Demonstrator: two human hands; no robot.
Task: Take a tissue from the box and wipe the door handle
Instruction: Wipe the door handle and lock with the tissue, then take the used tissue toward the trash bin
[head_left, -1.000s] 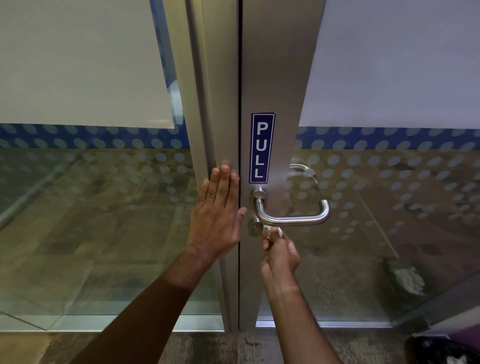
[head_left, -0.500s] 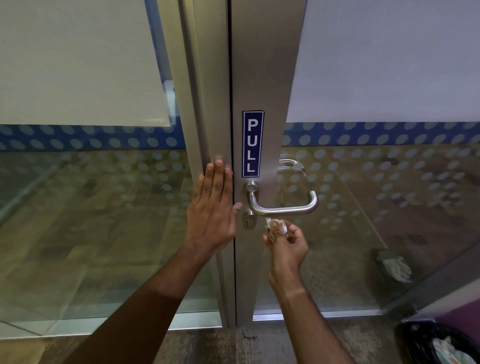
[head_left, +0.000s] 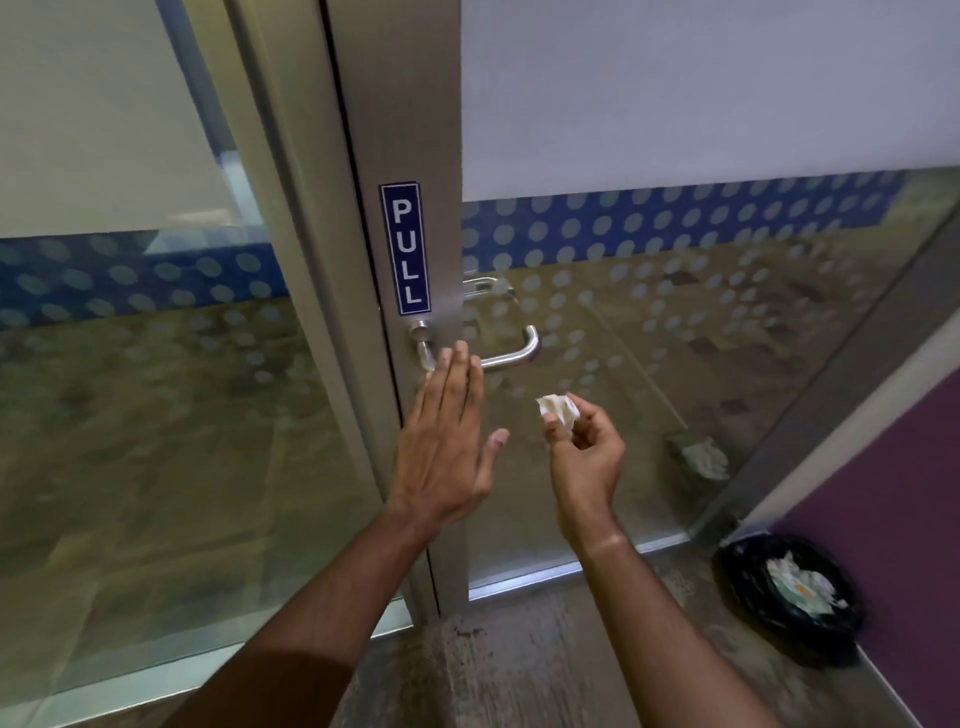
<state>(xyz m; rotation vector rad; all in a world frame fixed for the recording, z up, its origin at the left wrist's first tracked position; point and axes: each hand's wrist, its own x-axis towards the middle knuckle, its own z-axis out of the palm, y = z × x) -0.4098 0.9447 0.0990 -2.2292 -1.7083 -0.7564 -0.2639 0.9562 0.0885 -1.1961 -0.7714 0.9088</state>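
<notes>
A steel lever door handle (head_left: 511, 356) sticks out of the metal door frame below a blue PULL sign (head_left: 405, 248). My left hand (head_left: 447, 441) is flat and open, its fingertips covering the handle's left end by the frame. My right hand (head_left: 584, 449) holds a small crumpled white tissue (head_left: 557, 408) between the fingertips, below and to the right of the handle and apart from it. No tissue box is in view.
A black-lined waste bin (head_left: 789, 597) with crumpled paper inside stands on the floor at the lower right, beside a purple wall (head_left: 893, 493). Glass panels with blue dotted film flank the frame. A crumpled paper (head_left: 701, 457) shows in the glass.
My right hand has drawn the tissue down and to the right, away from the handle. My left hand has left the door frame and shifted right, over the handle's base. The view has swung right, showing the bin.
</notes>
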